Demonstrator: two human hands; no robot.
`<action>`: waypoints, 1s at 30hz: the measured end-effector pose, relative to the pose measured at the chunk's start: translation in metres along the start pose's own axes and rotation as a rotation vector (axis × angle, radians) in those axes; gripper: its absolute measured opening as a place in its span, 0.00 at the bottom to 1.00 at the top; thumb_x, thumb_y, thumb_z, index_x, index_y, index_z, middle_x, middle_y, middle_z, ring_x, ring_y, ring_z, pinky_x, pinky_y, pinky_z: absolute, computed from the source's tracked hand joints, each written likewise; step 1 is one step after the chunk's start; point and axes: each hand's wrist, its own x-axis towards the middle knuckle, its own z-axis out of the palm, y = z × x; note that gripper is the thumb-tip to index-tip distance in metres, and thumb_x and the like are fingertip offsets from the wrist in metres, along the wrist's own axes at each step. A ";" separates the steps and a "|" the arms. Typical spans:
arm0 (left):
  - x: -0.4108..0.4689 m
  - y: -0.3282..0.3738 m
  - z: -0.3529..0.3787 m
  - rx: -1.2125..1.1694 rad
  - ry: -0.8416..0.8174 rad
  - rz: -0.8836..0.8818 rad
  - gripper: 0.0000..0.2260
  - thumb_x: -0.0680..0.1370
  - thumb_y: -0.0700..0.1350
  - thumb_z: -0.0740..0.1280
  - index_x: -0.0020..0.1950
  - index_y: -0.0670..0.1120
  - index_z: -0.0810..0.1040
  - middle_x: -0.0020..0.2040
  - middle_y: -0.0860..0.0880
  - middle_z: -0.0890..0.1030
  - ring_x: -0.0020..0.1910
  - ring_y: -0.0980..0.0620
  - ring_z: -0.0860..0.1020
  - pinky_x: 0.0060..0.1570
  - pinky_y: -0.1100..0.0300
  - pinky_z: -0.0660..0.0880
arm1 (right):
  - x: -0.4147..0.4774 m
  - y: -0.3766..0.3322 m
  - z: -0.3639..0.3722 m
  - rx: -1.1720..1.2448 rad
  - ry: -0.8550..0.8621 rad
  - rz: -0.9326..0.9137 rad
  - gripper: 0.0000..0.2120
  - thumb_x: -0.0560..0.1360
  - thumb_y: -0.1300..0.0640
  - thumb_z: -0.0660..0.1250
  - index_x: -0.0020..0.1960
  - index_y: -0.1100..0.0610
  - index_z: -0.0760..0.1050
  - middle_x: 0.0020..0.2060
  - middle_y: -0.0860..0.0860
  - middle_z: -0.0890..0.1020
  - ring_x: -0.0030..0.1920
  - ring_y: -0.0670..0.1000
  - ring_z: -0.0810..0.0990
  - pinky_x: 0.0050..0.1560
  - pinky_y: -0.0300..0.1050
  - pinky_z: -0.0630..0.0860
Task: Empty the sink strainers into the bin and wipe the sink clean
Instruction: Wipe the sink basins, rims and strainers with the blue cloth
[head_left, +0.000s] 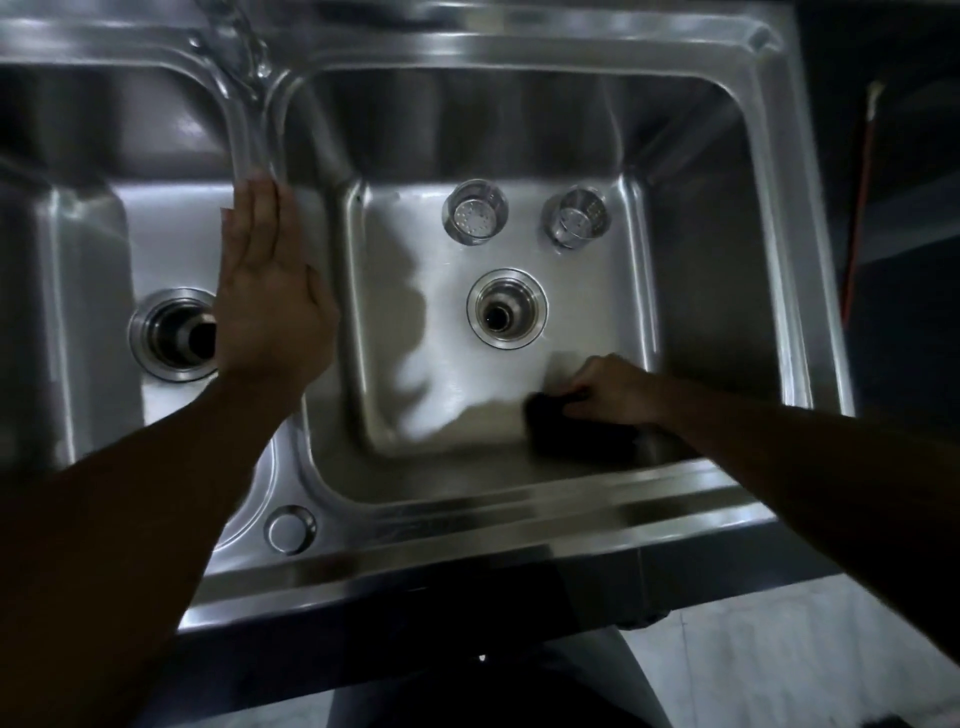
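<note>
Two steel basins make up the sink (519, 525), the left hand (270, 296) flat and open on the divider, two light, rigid, slippery strainers (475, 210) at twelve o'clock, best pinched by their rims, and the right hand (613, 389) clamped on a soft dark sponge (582, 431) at five o'clock.

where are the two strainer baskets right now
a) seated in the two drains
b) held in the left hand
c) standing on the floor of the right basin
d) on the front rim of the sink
c: both strainer baskets stand side by side on the right basin floor behind its open drain.
</note>
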 end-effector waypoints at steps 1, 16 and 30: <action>0.000 0.000 0.000 -0.005 0.007 0.001 0.29 0.77 0.35 0.54 0.79 0.33 0.55 0.81 0.34 0.54 0.81 0.37 0.52 0.82 0.49 0.45 | 0.004 -0.020 0.005 0.037 -0.009 -0.042 0.11 0.76 0.54 0.70 0.58 0.50 0.84 0.52 0.49 0.86 0.52 0.48 0.83 0.48 0.34 0.70; -0.004 0.001 -0.007 -0.031 -0.059 0.040 0.29 0.77 0.39 0.49 0.78 0.31 0.56 0.80 0.32 0.55 0.81 0.35 0.53 0.81 0.44 0.48 | -0.022 -0.107 0.025 0.097 0.012 -0.007 0.12 0.74 0.51 0.66 0.55 0.52 0.81 0.57 0.53 0.83 0.58 0.55 0.81 0.41 0.29 0.67; -0.046 0.138 -0.039 -0.372 -0.548 0.419 0.33 0.74 0.48 0.75 0.77 0.46 0.68 0.76 0.47 0.70 0.76 0.51 0.66 0.76 0.62 0.58 | -0.147 -0.048 -0.001 1.186 0.583 -0.150 0.14 0.71 0.67 0.75 0.57 0.61 0.82 0.47 0.56 0.86 0.45 0.47 0.85 0.47 0.39 0.81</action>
